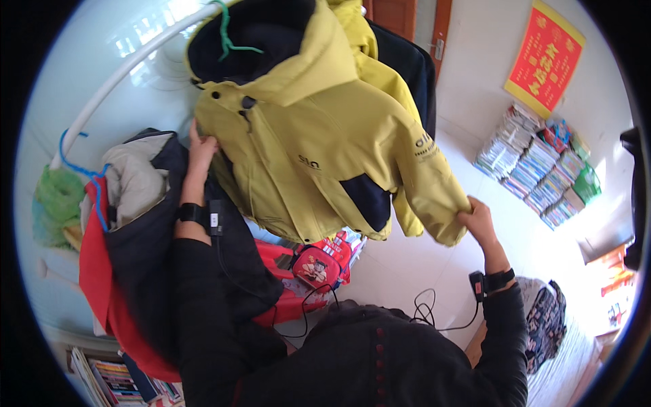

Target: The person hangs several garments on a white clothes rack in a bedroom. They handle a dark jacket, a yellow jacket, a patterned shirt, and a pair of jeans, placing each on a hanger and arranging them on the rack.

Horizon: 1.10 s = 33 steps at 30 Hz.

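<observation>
A yellow hooded jacket [305, 137] with a dark lining and a dark pocket patch hangs from a green hanger [225, 38] on a white rail [119, 76]. At the picture's right my right hand [477, 217] grips the cuff of one sleeve and holds it out to the side. My left hand [201, 147] is at the jacket's other side, thumb and fingers against the yellow fabric near the shoulder; part of the fingers is hidden. A black and red coat [137, 264] with a pale lining hangs on a blue hanger [91, 173] beside my left forearm.
Behind the jacket hang another yellow garment [391, 81] and a dark one [407, 66]. A red schoolbag [318, 264] lies below. Book stacks [534, 168] stand by the right wall under a red poster [546, 58]. Black cables [427, 313] run from both wrist devices.
</observation>
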Motion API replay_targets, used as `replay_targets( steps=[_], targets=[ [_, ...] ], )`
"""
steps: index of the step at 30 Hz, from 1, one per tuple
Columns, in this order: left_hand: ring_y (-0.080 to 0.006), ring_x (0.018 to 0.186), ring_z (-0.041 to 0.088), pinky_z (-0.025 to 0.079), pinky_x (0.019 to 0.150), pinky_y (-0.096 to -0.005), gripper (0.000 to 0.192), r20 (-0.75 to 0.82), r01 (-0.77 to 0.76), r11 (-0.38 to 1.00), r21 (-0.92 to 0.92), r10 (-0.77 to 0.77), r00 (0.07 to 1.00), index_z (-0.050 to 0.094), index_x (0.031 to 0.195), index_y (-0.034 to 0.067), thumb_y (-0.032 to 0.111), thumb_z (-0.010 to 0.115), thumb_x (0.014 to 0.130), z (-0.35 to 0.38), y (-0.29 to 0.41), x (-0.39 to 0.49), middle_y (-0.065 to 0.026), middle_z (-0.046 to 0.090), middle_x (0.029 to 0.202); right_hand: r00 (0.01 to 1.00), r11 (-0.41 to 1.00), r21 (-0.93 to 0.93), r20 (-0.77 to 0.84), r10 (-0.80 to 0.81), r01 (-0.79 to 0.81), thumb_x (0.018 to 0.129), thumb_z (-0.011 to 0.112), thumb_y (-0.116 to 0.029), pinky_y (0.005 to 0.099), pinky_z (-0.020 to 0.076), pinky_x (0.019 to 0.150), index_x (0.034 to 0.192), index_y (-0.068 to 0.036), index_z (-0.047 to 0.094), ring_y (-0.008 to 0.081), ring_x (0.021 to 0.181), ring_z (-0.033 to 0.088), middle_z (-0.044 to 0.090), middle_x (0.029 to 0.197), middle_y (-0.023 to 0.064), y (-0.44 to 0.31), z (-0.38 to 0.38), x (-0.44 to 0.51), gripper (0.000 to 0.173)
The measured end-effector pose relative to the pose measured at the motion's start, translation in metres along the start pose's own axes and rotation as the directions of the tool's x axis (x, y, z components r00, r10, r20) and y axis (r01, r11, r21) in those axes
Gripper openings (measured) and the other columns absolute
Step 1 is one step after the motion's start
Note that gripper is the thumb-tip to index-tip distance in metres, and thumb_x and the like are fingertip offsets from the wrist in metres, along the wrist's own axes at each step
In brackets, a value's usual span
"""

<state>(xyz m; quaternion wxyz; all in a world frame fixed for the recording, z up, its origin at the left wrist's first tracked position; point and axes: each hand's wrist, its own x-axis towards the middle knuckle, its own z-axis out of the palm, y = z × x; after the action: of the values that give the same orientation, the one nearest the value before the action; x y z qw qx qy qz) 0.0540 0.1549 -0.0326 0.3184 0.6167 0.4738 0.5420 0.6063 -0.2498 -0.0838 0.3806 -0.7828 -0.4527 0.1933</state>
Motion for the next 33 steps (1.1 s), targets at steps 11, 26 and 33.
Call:
replay_targets(
  steps=[11,26,33],
  targets=[
    [-0.0276,0.141,0.040,0.033,0.115,-0.0454,0.070,0.316,0.546,0.791,-0.277,-0.461,0.829,0.042,0.148,0.006,0.054,0.050,0.098,0.020,-0.069,0.019,-0.0110,0.045,0.152,0.937,0.969,-0.077,-0.250,-0.245,0.233,0.084,0.062,-0.030,0.0435,0.0533,0.074,0.121,-0.005,0.055,0.0370,0.081,0.069,0.067,0.086,0.0198,0.010,-0.003,-0.062,0.044],
    [-0.0248,0.132,0.049,0.041,0.108,-0.0395,0.059,0.656,0.510,0.860,0.002,-0.387,0.648,0.045,0.146,0.010,0.049,0.050,0.101,0.035,-0.225,0.021,-0.0054,0.052,0.146,0.825,0.950,0.154,0.546,0.148,-0.272,0.080,0.082,-0.025,0.0318,0.0481,0.091,0.118,-0.004,0.069,0.0149,0.100,0.063,0.071,0.110,0.0059,-0.002,-0.023,-0.090,0.046],
    [-0.0226,0.132,0.050,0.042,0.107,-0.0373,0.059,0.571,0.659,0.724,-0.203,-0.459,0.681,0.046,0.144,0.009,0.048,0.051,0.101,0.062,-0.227,-0.028,-0.0052,0.054,0.142,0.860,0.988,0.133,0.509,0.001,-0.080,0.093,0.069,-0.028,0.0362,0.0475,0.096,0.135,-0.007,0.056,0.0245,0.105,0.063,0.069,0.115,0.0120,-0.001,0.040,-0.088,0.048]
  ],
)
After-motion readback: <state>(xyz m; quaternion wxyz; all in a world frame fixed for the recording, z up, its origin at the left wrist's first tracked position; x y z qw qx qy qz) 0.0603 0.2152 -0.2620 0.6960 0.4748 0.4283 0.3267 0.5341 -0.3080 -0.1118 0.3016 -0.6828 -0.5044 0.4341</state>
